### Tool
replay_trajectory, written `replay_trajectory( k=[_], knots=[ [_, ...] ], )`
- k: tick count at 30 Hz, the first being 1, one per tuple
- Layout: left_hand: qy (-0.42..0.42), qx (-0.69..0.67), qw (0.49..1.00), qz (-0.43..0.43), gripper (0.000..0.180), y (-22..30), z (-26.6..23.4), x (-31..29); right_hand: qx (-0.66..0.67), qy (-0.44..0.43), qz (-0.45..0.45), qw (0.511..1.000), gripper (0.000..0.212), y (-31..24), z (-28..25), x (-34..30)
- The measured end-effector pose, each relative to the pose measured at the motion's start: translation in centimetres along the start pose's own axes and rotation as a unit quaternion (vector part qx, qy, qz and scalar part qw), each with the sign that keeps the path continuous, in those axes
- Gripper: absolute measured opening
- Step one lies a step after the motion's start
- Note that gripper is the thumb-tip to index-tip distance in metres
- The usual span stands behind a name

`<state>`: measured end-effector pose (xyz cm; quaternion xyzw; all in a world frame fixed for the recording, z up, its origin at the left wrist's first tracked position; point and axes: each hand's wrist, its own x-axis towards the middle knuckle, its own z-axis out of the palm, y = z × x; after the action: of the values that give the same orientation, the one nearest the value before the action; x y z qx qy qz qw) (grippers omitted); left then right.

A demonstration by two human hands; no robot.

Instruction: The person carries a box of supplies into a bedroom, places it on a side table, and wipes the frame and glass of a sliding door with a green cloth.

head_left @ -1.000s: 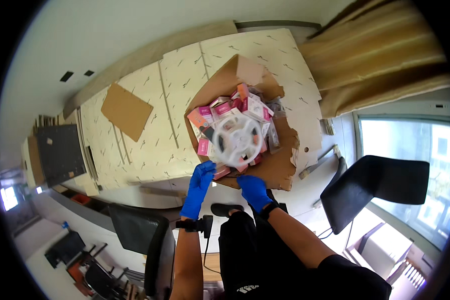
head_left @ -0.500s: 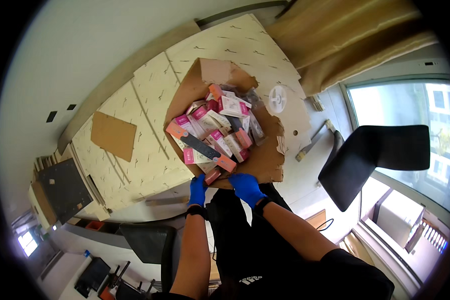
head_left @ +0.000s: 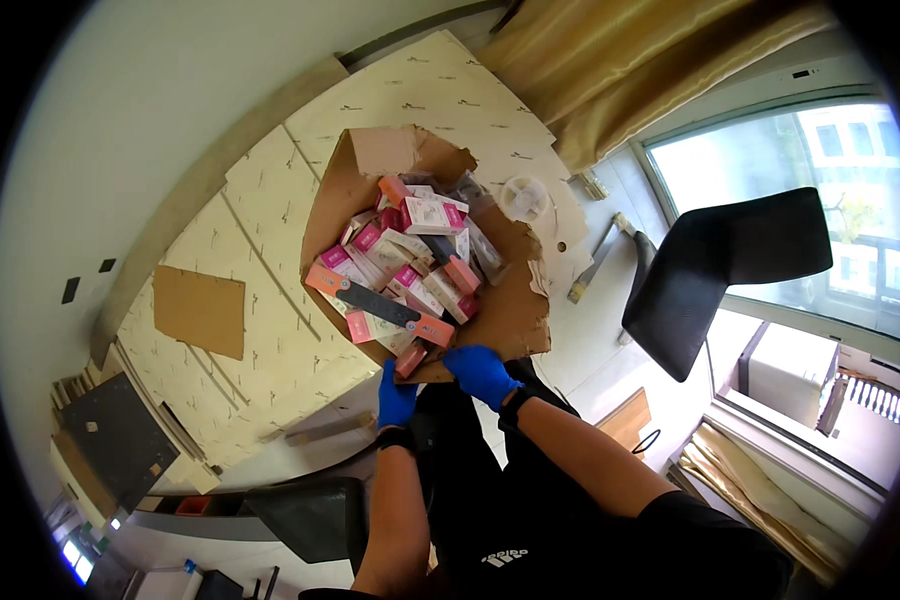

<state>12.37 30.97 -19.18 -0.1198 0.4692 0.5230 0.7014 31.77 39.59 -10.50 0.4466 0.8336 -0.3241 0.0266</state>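
A large open cardboard box [head_left: 518, 320] with torn flaps rests on the pale table, its near edge at my body. Inside lies a jumbled heap of small white-and-pink cartons [head_left: 432, 214]. Across them lies a long orange-and-dark narrow box [head_left: 380, 304], and clear plastic wrapping [head_left: 485, 250] sits at the heap's right. My left hand [head_left: 397, 400], in a blue glove, grips the box's near edge; its fingertips are partly hidden behind the cardboard. Close to its right, my right hand [head_left: 478, 376], also blue-gloved, is closed over the same edge.
A white plastic spool [head_left: 524, 199] lies right of the box on the table [head_left: 270, 365]. A flat cardboard piece [head_left: 199, 310] is at the left. Black chairs stand at the right [head_left: 715, 270] and lower left [head_left: 315, 515]. A gold curtain [head_left: 620, 75] hangs at far right.
The whole view has turned a little, so the box and table appear farther left. Both hands keep their hold on the box's near edge, and its contents look unchanged.
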Motion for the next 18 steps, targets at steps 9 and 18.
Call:
replay_trajectory(
  k=[9, 18],
  knots=[
    [0.194, 0.050, 0.974, 0.109, 0.046, -0.4, 0.7, 0.2, -0.070, 0.166, -0.149, 0.972, 0.031, -5.8, -8.9, -0.8],
    [0.311, 0.103, 0.938, 0.117, 0.053, -1.9, 4.6, 1.3, 0.111, 0.376, 0.208, 0.896, 0.047, 23.3, -13.4, -2.8]
  ],
)
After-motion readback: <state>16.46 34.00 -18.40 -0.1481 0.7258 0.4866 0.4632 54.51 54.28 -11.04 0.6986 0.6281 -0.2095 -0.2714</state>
